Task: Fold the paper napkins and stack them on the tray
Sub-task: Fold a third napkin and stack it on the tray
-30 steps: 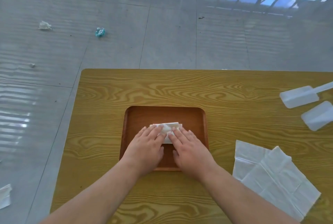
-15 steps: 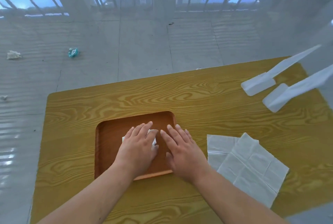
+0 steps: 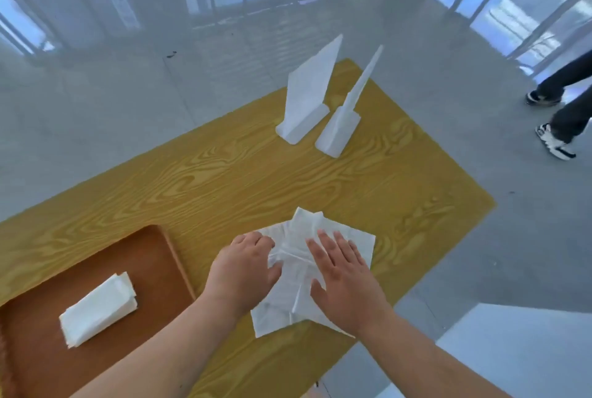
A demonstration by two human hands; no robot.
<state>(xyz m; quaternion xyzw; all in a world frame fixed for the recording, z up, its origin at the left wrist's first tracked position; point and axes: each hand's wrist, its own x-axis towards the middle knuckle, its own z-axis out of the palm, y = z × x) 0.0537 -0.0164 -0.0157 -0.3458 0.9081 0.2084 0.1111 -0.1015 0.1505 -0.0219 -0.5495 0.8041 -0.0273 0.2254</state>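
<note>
A folded stack of white napkins (image 3: 97, 309) lies in the brown wooden tray (image 3: 144, 250) at the lower left. To its right, loose unfolded white napkins (image 3: 296, 261) overlap on the yellow wood-grain table (image 3: 256, 179). My left hand (image 3: 245, 264) rests on their left edge with the fingers curled over the paper; whether it pinches a sheet is unclear. My right hand (image 3: 341, 279) lies flat on the napkins with fingers spread, pressing them down.
Two white plastic stands (image 3: 307, 99) (image 3: 342, 122) stand upright at the table's far side. The table's right edge is close to my right hand. A person's legs and shoes (image 3: 555, 138) are on the grey floor at the far right.
Both hands left the folded napkin in the tray and moved right onto the loose napkins. The view swung right, so the tray now sits at the lower left.
</note>
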